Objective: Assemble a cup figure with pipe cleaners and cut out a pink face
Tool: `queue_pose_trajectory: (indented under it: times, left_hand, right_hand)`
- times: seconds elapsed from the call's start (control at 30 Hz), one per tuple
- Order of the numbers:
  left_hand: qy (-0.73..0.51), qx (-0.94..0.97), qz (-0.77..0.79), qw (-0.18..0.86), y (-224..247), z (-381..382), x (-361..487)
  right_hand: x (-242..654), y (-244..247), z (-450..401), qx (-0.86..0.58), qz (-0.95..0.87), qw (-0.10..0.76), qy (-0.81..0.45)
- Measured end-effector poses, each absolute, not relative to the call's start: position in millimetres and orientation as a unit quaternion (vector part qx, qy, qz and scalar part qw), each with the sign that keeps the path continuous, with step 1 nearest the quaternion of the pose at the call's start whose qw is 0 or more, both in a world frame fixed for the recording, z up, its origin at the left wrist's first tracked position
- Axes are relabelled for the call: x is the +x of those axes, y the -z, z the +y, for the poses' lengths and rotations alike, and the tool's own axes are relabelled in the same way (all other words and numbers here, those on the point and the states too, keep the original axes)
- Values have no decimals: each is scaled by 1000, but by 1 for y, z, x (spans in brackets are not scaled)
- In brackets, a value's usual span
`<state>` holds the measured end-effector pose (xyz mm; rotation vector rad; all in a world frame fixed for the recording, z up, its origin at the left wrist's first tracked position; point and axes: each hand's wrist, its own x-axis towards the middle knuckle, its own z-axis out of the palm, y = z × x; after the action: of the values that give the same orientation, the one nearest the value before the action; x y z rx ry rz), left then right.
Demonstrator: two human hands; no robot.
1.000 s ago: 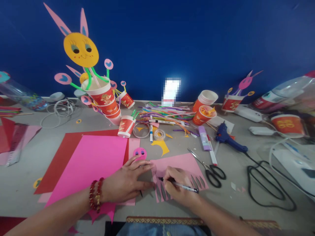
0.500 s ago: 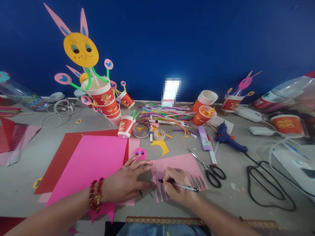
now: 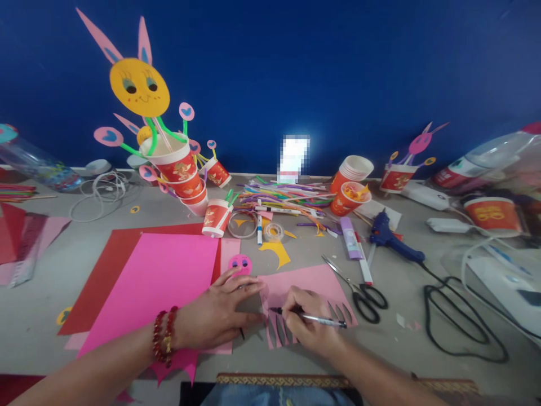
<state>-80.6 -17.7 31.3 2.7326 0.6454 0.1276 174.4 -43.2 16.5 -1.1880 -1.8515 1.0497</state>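
Note:
A black-tipped pen (image 3: 323, 320) is gripped in my right hand (image 3: 310, 318), its tip at the left part of a light pink paper sheet (image 3: 308, 279). Narrow slits are cut out along that sheet's lower edge. My left hand (image 3: 220, 313) lies with fingers spread, their tips at the sheet's left edge. A thin dark point pokes out beneath its fingers; what it belongs to is hidden. Just above the left fingers rests a pink paper circle (image 3: 240, 263) with drawn eyes, partly covered. Black-handled scissors (image 3: 363, 299) lie right of the sheet.
Bright pink paper (image 3: 169, 276) over red paper (image 3: 97, 276) spreads on the left. Behind stand decorated paper cups (image 3: 177, 169), a pile of pipe cleaners (image 3: 287, 194) and a tape roll (image 3: 274, 231). A blue glue gun (image 3: 393, 237) with a looping black cord (image 3: 465, 358) occupies the right.
My right hand and the pen have shifted very slightly, the pen's rear end a little to the right. My left hand and the sheet stay in place.

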Motion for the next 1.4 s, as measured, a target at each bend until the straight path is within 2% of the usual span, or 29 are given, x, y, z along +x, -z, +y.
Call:
queue_pose_trajectory:
  times: [0.2,0.5,1.4]
  left_hand:
    - [-45,962,225,146,-29,-19,-80]
    - [-51,961,235,134,-26,-22,-78]
    - [-39,959,237,152,-29,-21,-78]
  right_hand:
    - [182,-10,-42,-481,-685,395,-378]
    - [180,-12,-39,-485,-727,336,-350]
    - [178,-13,-39,-487,-724,340,-350]
